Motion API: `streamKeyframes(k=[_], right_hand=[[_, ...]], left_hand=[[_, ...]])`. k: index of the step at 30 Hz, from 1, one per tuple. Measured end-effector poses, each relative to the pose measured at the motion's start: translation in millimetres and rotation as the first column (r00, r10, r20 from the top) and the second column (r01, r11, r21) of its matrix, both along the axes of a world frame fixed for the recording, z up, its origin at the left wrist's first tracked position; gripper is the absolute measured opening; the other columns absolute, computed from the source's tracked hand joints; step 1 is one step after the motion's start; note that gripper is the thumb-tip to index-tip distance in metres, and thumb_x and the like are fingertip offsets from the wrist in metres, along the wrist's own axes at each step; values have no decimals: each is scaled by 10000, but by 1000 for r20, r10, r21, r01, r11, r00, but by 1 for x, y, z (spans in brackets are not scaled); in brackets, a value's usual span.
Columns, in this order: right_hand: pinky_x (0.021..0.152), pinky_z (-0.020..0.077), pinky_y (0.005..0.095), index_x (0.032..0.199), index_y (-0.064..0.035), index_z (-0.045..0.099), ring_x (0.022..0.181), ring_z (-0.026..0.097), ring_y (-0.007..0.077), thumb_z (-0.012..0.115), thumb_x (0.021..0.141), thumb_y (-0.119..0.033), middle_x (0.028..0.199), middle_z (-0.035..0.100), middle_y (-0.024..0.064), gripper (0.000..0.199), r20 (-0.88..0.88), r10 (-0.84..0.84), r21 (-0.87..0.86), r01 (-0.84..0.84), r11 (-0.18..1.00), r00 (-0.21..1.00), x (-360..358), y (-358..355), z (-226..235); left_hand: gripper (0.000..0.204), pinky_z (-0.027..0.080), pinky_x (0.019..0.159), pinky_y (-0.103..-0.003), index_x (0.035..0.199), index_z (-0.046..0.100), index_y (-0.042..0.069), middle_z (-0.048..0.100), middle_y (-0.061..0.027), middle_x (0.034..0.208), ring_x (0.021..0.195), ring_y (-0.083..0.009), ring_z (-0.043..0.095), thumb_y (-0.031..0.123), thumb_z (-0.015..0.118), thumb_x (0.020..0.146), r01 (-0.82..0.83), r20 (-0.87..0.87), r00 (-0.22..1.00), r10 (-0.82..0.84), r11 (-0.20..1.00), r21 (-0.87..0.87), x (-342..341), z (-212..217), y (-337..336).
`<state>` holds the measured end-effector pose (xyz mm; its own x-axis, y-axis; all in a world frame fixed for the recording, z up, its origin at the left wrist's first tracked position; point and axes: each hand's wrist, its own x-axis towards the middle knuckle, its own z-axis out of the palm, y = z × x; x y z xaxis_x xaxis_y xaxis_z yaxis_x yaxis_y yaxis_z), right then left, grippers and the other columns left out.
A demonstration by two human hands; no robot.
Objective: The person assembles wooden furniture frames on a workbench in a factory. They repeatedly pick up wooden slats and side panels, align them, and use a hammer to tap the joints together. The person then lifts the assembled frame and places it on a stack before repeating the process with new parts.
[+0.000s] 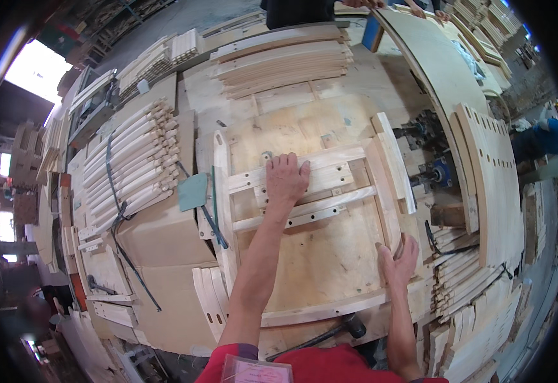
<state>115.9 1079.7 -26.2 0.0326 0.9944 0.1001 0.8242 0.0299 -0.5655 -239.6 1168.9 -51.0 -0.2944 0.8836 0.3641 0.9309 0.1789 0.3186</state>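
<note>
Nearest, the right hand (pixel 399 260) is pressing flat, grip wide, against the right side rail of the pale wooden slatted frame (pixel 304 210) lying on the plywood bench (pixel 317 268), apparently steadying it, while beyond, the left hand (pixel 286 180), fingers spread, is bearing down on its upper crosspieces.

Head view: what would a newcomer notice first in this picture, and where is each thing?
In the centre, a pale wooden frame lies flat on a plywood workbench. The left hand presses flat on its upper cross rails, and the right hand rests at its right side piece. To the left lies a stack of curved slats, with another stack of curved pieces above.
</note>
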Motion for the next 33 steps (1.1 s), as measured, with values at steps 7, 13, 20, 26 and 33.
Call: streamKeyframes(k=[7,13,20,26,33], right_hand=[[1112,392,478,1405,0,535,1297,516,388,838,803,-331,1401,563,207,751,-106,604,298,-555,777,790,-148,93,26],[1073,403,467,1265,9,591,1200,533,368,834,686,-590,1260,601,183,868,133,800,130,-811,571,585,-283,128,2],[1047,397,451,1140,1,634,1120,540,321,866,585,-627,1141,605,146,869,214,800,-53,-811,583,561,-300,122,7],[1046,398,431,1095,-8,650,1117,543,312,883,562,-605,1123,605,137,833,172,793,-36,-800,598,585,-299,124,9],[1066,377,425,1124,-18,645,1132,535,291,850,574,-638,1124,600,120,854,136,808,-71,-808,585,573,-304,119,12]], left_hand=[[540,374,1093,-520,1314,563,-12,559,-228,1331,1274,-416,496,248,748,878,-180,156,976,150,962,203,19,17,-107],[657,391,1021,-533,1322,516,-33,567,-241,1204,1190,-415,519,293,794,823,-637,34,755,655,744,-201,25,28,-278],[485,419,906,-510,1098,565,7,588,-180,1027,1060,-361,551,320,804,815,-566,30,769,638,703,-429,19,15,-317],[475,468,813,-493,1032,560,10,580,-183,957,950,-394,584,332,821,799,-585,29,774,632,732,-350,20,13,-317],[506,496,767,-523,1052,566,4,589,-188,969,930,-411,598,332,839,780,-601,28,754,656,706,-375,19,15,-321]])
